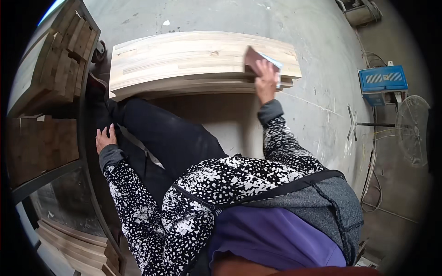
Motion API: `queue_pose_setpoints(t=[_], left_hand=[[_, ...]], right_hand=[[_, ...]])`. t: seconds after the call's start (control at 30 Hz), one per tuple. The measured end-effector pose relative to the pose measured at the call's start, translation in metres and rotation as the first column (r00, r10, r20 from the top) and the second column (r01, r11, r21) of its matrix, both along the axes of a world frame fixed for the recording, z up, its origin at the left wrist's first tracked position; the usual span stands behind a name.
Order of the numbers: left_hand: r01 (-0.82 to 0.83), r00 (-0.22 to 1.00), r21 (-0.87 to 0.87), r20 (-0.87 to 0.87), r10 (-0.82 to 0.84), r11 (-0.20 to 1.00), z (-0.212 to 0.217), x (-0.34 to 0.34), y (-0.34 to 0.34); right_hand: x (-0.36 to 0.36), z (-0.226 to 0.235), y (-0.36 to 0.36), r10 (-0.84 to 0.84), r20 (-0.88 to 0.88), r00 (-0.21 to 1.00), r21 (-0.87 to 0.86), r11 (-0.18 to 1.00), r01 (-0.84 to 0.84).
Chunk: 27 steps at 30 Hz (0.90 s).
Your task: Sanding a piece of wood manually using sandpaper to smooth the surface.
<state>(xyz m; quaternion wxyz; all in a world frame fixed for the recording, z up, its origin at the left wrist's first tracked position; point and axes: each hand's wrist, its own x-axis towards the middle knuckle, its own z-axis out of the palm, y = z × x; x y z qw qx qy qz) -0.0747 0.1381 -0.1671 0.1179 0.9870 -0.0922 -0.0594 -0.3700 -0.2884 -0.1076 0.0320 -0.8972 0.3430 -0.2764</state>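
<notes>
My right hand is closed round a piece of sandpaper, reddish brown with a pale blue edge, folded or wrapped round something. The hand and sandpaper are a little blurred over the right end of a pale wooden board. That board is made of glued strips and lies flat on top of other boards. My left hand holds nothing; its fingers are apart, beside my dark trouser leg and close to the dark metal rack.
At the left, a dark-framed rack on casters carries stacked wooden pieces above and more boards below. On the right stand a blue box-shaped machine and a fan; cables run along the concrete floor.
</notes>
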Motion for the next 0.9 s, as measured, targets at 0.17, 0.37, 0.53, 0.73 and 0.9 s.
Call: queue_pose_setpoints(t=[0.17, 0.37, 0.53, 0.73, 0.9], left_hand=[[0.032, 0.999, -0.032, -0.002, -0.032, 0.999, -0.006, -0.004, -0.001], [0.002, 1.0, -0.043, -0.017, -0.003, 0.999, -0.005, -0.002, 0.01], [0.034, 0.999, -0.039, 0.014, -0.034, 0.999, -0.003, 0.002, -0.001], [-0.029, 0.999, 0.025, 0.015, 0.028, 0.999, 0.008, -0.007, -0.007], [-0.049, 0.999, 0.029, 0.005, 0.049, 0.998, 0.008, -0.01, -0.001]], right_hand=[[0.098, 0.022, 0.121, 0.465, 0.029, 0.885, 0.19, 0.867, -0.461], [0.035, 0.017, 0.027, 0.301, -0.042, 0.953, 0.121, 0.948, -0.294], [-0.108, 0.006, -0.119, -0.263, 0.01, 0.965, 0.152, 0.954, 0.259], [-0.008, -0.008, -0.029, -0.191, -0.057, 0.98, -0.076, 0.98, 0.186], [0.152, 0.017, 0.136, 0.484, 0.042, 0.874, 0.111, 0.867, -0.486]])
